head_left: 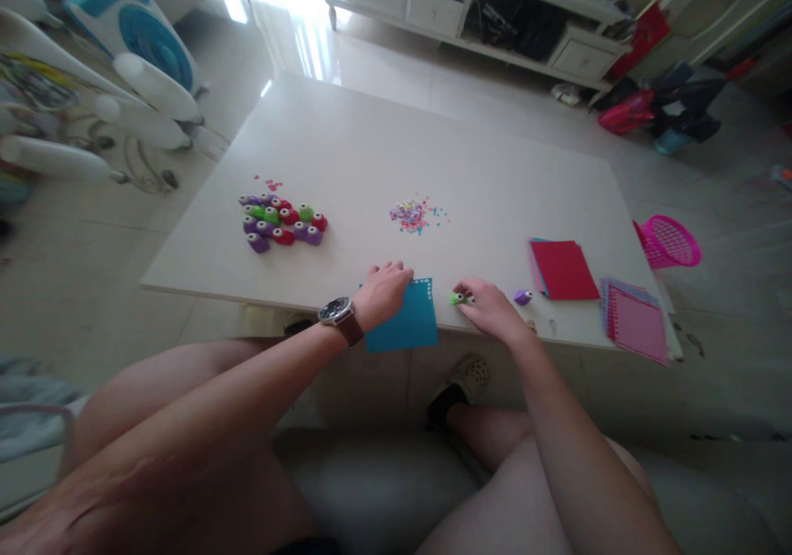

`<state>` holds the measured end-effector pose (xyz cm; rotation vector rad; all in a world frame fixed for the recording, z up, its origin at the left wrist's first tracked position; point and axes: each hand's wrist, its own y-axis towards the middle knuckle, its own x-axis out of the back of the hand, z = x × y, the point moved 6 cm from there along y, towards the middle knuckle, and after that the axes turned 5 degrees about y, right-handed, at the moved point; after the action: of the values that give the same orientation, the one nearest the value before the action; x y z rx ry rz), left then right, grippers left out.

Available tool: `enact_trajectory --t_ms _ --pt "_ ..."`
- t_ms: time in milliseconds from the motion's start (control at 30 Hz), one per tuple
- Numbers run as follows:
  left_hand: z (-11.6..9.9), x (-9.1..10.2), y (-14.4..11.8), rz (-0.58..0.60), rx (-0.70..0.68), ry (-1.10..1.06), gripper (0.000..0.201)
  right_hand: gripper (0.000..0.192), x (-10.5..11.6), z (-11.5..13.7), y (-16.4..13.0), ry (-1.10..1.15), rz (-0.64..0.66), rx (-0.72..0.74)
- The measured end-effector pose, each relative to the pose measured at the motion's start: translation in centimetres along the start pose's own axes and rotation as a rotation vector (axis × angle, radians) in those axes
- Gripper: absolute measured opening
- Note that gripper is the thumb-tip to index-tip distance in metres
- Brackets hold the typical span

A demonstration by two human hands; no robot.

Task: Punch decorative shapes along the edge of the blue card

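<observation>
We reach both forearms forward from our lap to the near edge of the desk point(346, 134). Our left hand point(384, 291), with a watch point(339, 314) on the wrist, lies palm down on the blue paper sheet point(405, 324), fingers together and curled, pressing it flat; the sheet hangs partly over the near edge. Our right hand point(492, 306) rests just beside the sheet's right side, its fingers closed around a small green punch point(458, 298) at the near edge. A purple punch point(523, 297) sits near that hand, with the red paper stack point(563, 269) beyond it and pink sheets point(637, 320) at the near right corner. The middle of the desk is open, apart from a confetti pile point(412, 214); a cluster of punches point(281, 223) lies toward the left edge.
</observation>
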<state>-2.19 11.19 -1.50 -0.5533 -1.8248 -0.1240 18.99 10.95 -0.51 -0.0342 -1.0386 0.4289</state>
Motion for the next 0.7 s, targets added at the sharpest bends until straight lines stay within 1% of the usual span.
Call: enact_trajectory --t_ms 133,333,567,700 --pt "0.0 0.0 0.2 -0.022 0.004 -0.053 0.029 0.026 -0.2 0.9 0.3 0.117 -0.029 0.048" --pt "0.0 -0.1 0.4 -0.022 0.004 -0.103 0.027 0.024 -0.4 1.4 0.4 0.205 -0.07 0.087" --pt "0.0 0.0 0.6 -0.029 0.001 -0.111 0.026 0.025 -0.5 1.6 0.4 0.23 -0.07 0.085" --pt "-0.1 0.0 0.6 -0.028 0.003 -0.118 0.027 0.024 -0.4 1.8 0.3 0.198 -0.064 0.089"
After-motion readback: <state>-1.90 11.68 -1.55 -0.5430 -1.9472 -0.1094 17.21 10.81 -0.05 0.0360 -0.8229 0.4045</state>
